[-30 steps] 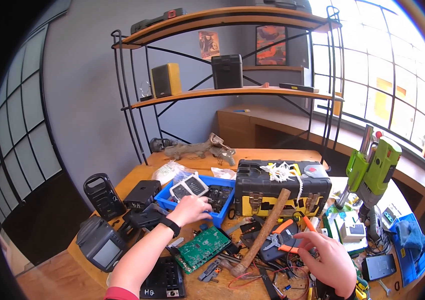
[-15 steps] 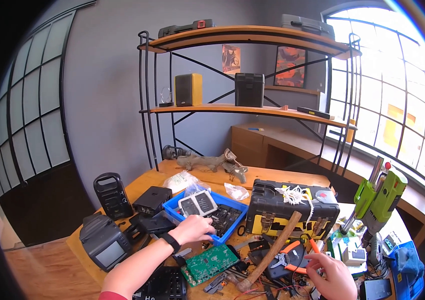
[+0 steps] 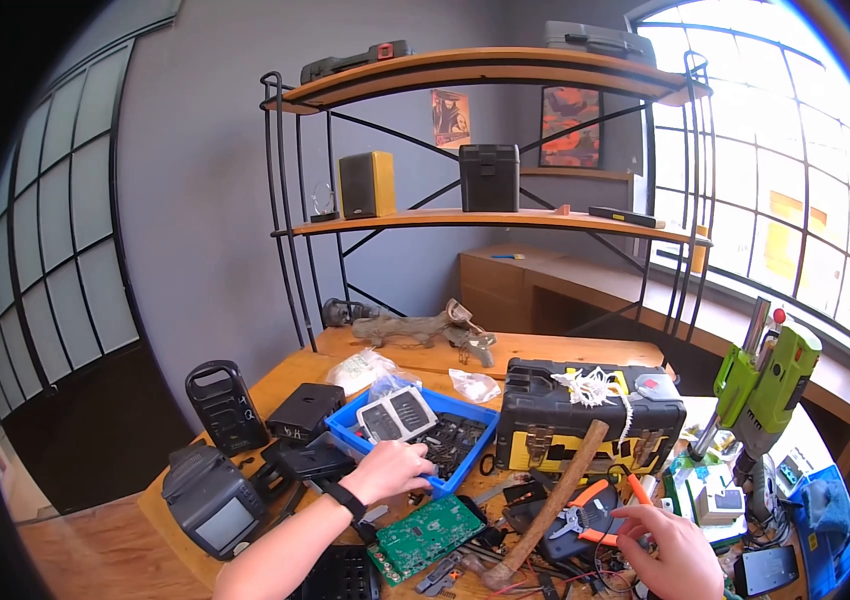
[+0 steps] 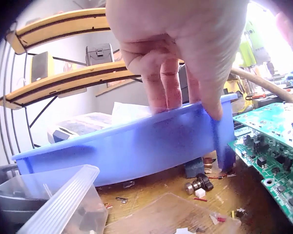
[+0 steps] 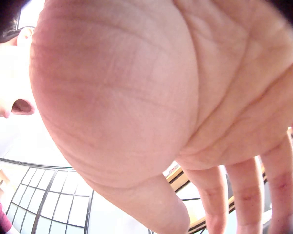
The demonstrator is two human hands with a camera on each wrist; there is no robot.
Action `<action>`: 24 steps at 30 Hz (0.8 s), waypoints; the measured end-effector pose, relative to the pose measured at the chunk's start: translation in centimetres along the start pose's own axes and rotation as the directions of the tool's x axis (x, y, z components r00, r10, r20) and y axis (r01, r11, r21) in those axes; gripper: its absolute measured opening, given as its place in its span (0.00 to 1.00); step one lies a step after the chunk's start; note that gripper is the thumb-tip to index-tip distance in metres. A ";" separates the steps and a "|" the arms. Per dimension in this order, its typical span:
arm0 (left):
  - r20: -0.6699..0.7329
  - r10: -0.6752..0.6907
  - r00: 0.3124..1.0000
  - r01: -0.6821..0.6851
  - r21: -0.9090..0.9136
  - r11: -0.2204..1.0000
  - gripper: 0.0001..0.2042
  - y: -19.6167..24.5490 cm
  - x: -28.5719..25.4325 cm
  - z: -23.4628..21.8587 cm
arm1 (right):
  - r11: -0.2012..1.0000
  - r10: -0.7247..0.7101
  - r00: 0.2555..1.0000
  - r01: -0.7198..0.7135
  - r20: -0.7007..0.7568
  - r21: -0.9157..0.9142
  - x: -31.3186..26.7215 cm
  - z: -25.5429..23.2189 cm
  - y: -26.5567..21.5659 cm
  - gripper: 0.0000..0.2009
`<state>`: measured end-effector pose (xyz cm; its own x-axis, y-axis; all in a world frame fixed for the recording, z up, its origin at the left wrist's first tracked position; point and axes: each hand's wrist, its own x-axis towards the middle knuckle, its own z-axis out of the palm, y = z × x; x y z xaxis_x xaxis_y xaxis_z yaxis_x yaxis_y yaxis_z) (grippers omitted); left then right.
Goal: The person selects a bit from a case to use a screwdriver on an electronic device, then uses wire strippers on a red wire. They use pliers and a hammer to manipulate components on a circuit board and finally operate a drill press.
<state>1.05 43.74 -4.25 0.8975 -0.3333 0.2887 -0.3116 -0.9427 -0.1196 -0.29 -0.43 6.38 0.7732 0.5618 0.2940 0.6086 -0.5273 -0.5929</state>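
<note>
My left hand is at the near edge of the blue bin. In the left wrist view, that hand grips the bin wall, fingers over the rim and thumb outside. A white-framed case and small dark parts lie in the bin. A green circuit board sits just in front. My right hand hovers beside the orange-handled pliers, fingers loosely bent; whether it touches them is unclear. The right wrist view shows this hand's bare palm, holding nothing.
A wooden-handled hammer leans across tools at centre. Behind it stands a black and yellow toolbox. The green drill stand is at right, with a blue tray. Black devices stand at left, below a shelf rack.
The head view has shifted, so the table and shelves sit lower and farther right than a second ago. The left hand remains at the bin's near edge and the right near the pliers.
</note>
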 end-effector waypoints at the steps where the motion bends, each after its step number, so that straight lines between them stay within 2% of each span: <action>1: 0.001 -0.003 1.000 0.003 0.002 1.000 0.12 0.3 0.3 0.1 | 1.000 -0.002 1.000 0.002 0.001 0.002 0.0 0.1 0.0 0.15; 4: -0.040 -0.052 0.998 0.051 -0.008 0.999 0.10 1.2 1.9 0.8 | 1.000 -0.011 1.000 0.011 -0.018 -0.019 -0.1 0.1 -0.1 0.15; 7: -0.111 -0.034 0.993 0.038 0.031 0.999 0.09 1.6 3.2 2.1 | 0.999 -0.027 1.000 0.027 -0.005 -0.023 -0.2 0.0 -0.1 0.16; 8: -0.033 -0.062 0.998 0.064 0.050 0.997 0.12 1.5 3.4 2.2 | 1.000 -0.015 1.000 0.015 -0.002 -0.014 -0.2 -0.1 -0.3 0.15; 9: -0.036 -0.064 0.997 0.066 0.051 0.997 0.12 1.3 3.4 1.9 | 1.000 -0.004 1.000 0.004 0.003 -0.005 -0.2 -0.1 -0.4 0.15; 11: -0.073 -0.102 0.992 0.093 -0.121 0.988 0.19 0.4 3.5 0.9 | 1.000 -0.011 1.000 0.011 -0.014 0.010 -0.3 -0.2 -0.5 0.15; 12: -0.043 -0.314 0.949 0.287 -0.302 0.909 0.24 0.5 3.9 -1.0 | 1.000 -0.004 0.999 0.005 -0.034 0.031 -0.4 -0.2 -0.4 0.15; 13: -0.053 -0.440 0.897 0.399 -0.336 0.853 0.29 -1.2 4.4 -1.1 | 0.999 0.005 0.999 -0.004 -0.038 0.035 -0.5 -0.3 -0.2 0.15; 15: -0.238 -0.469 0.850 0.486 0.015 0.874 0.40 -4.8 4.1 1.1 | 0.999 -0.040 0.999 0.040 -0.032 -0.008 -0.3 -0.3 0.1 0.16; 16: -0.236 -0.470 0.850 0.487 0.016 0.873 0.40 -5.6 3.5 1.8 | 0.999 -0.040 0.999 0.040 -0.031 -0.006 -0.1 -0.2 0.1 0.16; 18: -0.001 -0.628 0.778 0.627 0.039 0.778 0.51 -5.7 3.6 1.7 | 0.997 -0.067 0.997 0.066 -0.037 -0.026 -0.1 -0.1 0.1 0.16; 19: 0.047 -0.656 0.754 0.653 0.058 0.755 0.57 -6.2 3.9 2.5 | 0.998 -0.058 0.997 0.056 -0.045 -0.031 -0.1 -0.1 0.1 0.16; 21: 0.068 -0.684 0.727 0.679 0.082 0.730 0.59 -7.1 4.3 3.2 | 0.999 -0.047 0.997 0.046 -0.055 -0.013 -0.2 -0.2 0.0 0.15; 24: 0.052 -0.686 0.726 0.680 0.095 0.727 0.60 -6.9 4.6 4.0 | 0.998 -0.057 0.996 0.056 -0.067 -0.014 0.0 -0.1 -0.1 0.15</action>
<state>8.55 48.76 -5.88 0.8815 0.4054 0.2423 0.4134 -0.9104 0.0192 -0.34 -0.45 6.47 0.7473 0.5471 0.3772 0.6538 -0.5038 -0.5646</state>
